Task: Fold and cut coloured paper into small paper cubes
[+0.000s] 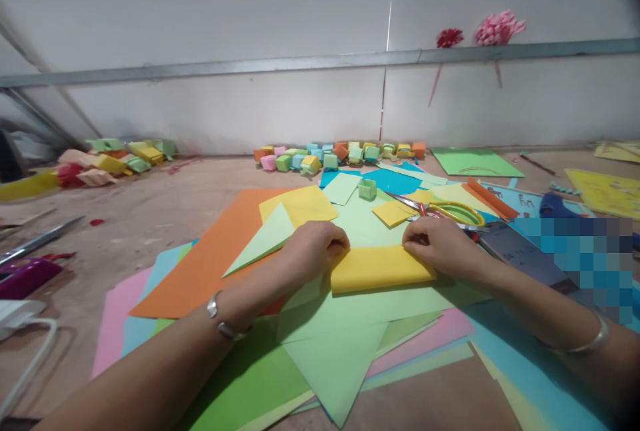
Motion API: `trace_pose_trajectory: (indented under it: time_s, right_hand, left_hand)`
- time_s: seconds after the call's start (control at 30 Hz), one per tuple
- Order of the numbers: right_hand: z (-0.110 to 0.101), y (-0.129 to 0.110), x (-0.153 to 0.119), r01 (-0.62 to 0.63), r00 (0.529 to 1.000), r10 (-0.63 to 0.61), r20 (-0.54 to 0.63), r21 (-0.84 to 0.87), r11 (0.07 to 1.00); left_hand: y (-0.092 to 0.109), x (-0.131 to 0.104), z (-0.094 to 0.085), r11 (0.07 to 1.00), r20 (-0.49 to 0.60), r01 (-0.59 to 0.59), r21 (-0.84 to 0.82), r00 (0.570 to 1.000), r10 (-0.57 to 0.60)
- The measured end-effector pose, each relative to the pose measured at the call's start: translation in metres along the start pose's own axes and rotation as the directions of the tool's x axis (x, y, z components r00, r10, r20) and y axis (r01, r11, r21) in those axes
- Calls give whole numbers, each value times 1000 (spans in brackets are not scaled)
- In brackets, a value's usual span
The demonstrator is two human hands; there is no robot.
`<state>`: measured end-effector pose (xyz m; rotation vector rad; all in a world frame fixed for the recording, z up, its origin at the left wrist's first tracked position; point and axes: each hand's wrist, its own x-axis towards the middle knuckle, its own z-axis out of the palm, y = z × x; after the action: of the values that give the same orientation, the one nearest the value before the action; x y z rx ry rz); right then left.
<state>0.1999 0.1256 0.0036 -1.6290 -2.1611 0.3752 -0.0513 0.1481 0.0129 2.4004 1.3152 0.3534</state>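
A folded sheet of yellow paper [383,270] lies crosswise on pale green sheets [345,344] in the middle of the table. My left hand [315,248] pinches its upper left corner, fingers curled. At the upper right corner, my right hand [440,244] pinches the same paper. Just beyond the right hand lie scissors [457,212] with yellow and red handles. A small yellow paper piece [395,213] sits beside the blades. Close to the left hand are a pale green folded triangle [265,241] and another yellow sheet [300,204].
Several small folded paper boxes [330,161] line the wall, with another pile of them [120,159] at the left. An orange sheet [210,264] lies left of centre. A phone [520,251] rests at the right. A purple tool [30,278] and white cable [47,344] are far left.
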Motion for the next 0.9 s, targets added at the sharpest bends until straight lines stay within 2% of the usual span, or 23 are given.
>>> trace_pose_trajectory:
  time_s: [0.2,0.33,0.53,0.73,0.83,0.9]
  right_hand:
    - [3,-1,0,-7,1000,7,-12,-12,1000]
    - [4,1,1,18,1000,-17,15,-28,999]
    - [3,4,2,46,997,-40,68,-87,995]
    - [1,-2,0,38,996,-27,83,-135,990]
    - [1,-4,-1,39,996,-27,80,-154,987]
    - [2,-4,-1,39,996,-26,80,-169,985]
  left_hand:
    - [2,-1,2,995,-12,-30,98,999,32]
    - [0,-1,6,989,-24,-42,140,999,46]
    - [-3,-2,11,975,7,-125,185,992,125]
    - [28,4,-3,937,148,-146,316,984,103]
    - [46,15,-8,945,197,-102,312,980,41]
    - [54,24,-6,954,188,-49,295,982,-8]
